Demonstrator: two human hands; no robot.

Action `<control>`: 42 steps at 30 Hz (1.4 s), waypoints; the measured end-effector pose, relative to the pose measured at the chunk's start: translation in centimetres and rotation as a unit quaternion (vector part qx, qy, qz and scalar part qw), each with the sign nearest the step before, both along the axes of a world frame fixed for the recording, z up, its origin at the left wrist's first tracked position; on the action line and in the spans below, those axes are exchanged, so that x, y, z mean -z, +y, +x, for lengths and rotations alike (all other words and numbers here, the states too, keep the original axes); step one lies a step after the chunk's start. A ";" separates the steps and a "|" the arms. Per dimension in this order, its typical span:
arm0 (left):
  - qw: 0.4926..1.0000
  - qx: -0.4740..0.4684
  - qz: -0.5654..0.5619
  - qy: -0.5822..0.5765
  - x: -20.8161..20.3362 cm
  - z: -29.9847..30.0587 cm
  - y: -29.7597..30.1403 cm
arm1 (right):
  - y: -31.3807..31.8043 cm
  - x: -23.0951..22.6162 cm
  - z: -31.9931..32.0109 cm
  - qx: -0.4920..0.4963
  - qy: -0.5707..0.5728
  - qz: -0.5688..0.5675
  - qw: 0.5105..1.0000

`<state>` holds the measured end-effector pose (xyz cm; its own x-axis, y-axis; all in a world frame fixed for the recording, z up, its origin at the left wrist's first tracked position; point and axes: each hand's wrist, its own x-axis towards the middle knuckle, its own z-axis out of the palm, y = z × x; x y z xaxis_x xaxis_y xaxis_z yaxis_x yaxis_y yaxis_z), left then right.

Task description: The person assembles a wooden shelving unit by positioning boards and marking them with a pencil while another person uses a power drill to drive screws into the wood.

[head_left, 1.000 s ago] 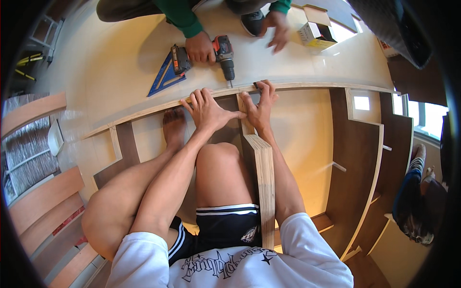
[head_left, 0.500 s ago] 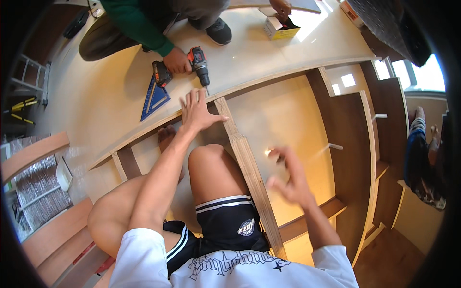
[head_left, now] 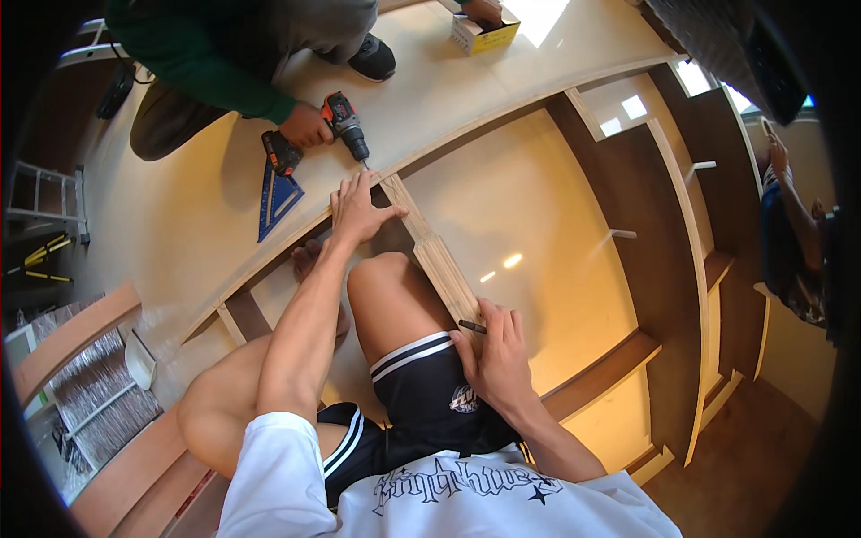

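My left hand (head_left: pixel 359 211) braces the corner where a long plywood edge (head_left: pixel 430 152) meets a wooden crosspiece (head_left: pixel 446 273). Its fingers hook over the long edge, and its thumb stretches onto the crosspiece. Lower down the same crosspiece, my right hand (head_left: pixel 498 359) grips its side, with a black pen (head_left: pixel 472 326) tucked between the fingers. A co-worker's hand (head_left: pixel 307 125) holds a red and black cordless drill (head_left: pixel 343 124); its bit points at the long edge, right beside my left fingertips.
Near the drill a blue triangular square (head_left: pixel 280 202) lies on the floor. A co-worker's other hand reaches into a yellow box (head_left: pixel 484 34). Dark shelf panels (head_left: pixel 619 233) rise at right, a ladder (head_left: pixel 45 202) stands at far left, and another person (head_left: pixel 789 215) is at far right.
My right hand has come down and left from above the floor panel onto the crosspiece. My left hand keeps its place at the corner. The whole view has shifted slightly.
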<state>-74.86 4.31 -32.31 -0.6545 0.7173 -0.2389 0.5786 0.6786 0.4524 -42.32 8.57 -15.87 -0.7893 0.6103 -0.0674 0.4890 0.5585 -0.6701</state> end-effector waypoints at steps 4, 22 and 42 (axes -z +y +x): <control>1.000 -0.001 -0.007 -0.007 0.1 -0.2 -0.2 | -0.4 -0.2 -0.4 0.000 -0.001 0.026 1.000; 1.000 -0.022 -0.012 -0.015 0.4 -0.5 -0.1 | -1.2 -0.1 -0.9 0.003 -0.008 0.051 0.999; 0.998 0.046 -0.031 -0.014 1.2 -0.5 0.0 | 0.4 -0.5 0.9 0.023 -0.021 0.009 0.999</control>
<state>-75.38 4.33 -33.53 -0.5787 0.7576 -0.3020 0.6282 0.6502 0.4273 -41.40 8.98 -15.40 -0.7569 0.6475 -0.0884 0.5422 0.5467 -0.6381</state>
